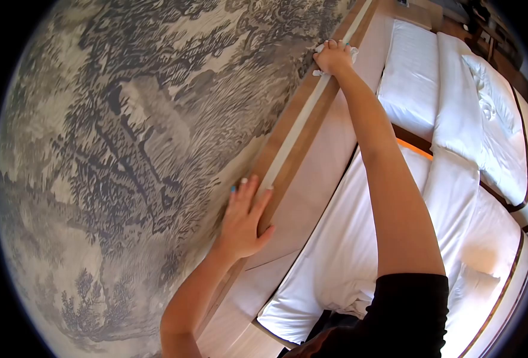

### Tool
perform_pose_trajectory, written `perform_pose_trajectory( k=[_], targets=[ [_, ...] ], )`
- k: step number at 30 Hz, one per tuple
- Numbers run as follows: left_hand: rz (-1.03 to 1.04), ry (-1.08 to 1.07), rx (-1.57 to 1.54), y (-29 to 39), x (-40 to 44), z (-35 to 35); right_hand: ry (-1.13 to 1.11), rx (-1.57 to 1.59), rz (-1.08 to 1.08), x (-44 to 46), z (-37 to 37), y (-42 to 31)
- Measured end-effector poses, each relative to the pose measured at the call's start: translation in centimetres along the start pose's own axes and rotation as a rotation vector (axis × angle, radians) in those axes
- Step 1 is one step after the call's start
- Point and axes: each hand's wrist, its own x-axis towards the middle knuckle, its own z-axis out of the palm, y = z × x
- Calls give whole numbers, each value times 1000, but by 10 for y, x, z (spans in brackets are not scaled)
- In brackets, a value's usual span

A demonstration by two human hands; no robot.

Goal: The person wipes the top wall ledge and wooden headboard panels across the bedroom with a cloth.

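Note:
A long wooden ledge [288, 155] with a pale strip [302, 119] along its top runs diagonally across the view, against the patterned wall [115, 149]. My left hand [241, 224] lies on the nearer part of the ledge with its fingers spread, holding nothing. Farther up, my right arm stretches out over the beds. The right hand [333, 58] presses a crumpled white cloth [354, 52] onto the ledge, fingers bent over it. Most of the cloth is hidden under the hand.
Below the ledge is a pale padded headboard [311, 197]. Two beds with white bedding stand to the right, a near bed [341, 221] and a far bed [410, 71]. Dark furniture [484, 36] shows at the upper right.

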Motion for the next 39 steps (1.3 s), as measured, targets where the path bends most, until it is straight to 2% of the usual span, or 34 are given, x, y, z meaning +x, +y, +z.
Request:
perform_pose_trajectory(
  k=[1,6,11,12,20,22,27,30,32,35,37,39],
  targets=[
    [113,-9,41,-2,12,0,10,-13,16,3,-5,3],
    [141,-36,-71,-14,10,0,98,-43,90,14,0,6],
    [168,25,-95,-18,8,2,-106,-97,-91,-2,-5,4],
    [164,39,-98,-19,9,3,-154,-128,-144,-11,-5,4],
    [163,92,-97,-18,5,9,9,36,-411,-153,-24,-36],
    [171,129,-140,-17,5,9,65,79,-556,-190,-23,-46],
    [154,155,-205,-14,2,7,219,220,-602,-270,-28,-79],
    [151,162,-277,-17,0,10,219,424,-690,-310,-25,-92],
    [156,154,-340,-23,3,14,164,447,-741,-342,-36,-101],
    [210,242,-256,-24,5,19,146,467,-774,-350,-36,-103],
    [167,208,-295,-21,3,14,143,405,-806,-345,-39,-101],
    [151,194,-304,-19,3,14,135,362,-740,-330,-37,-100]
  ],
)
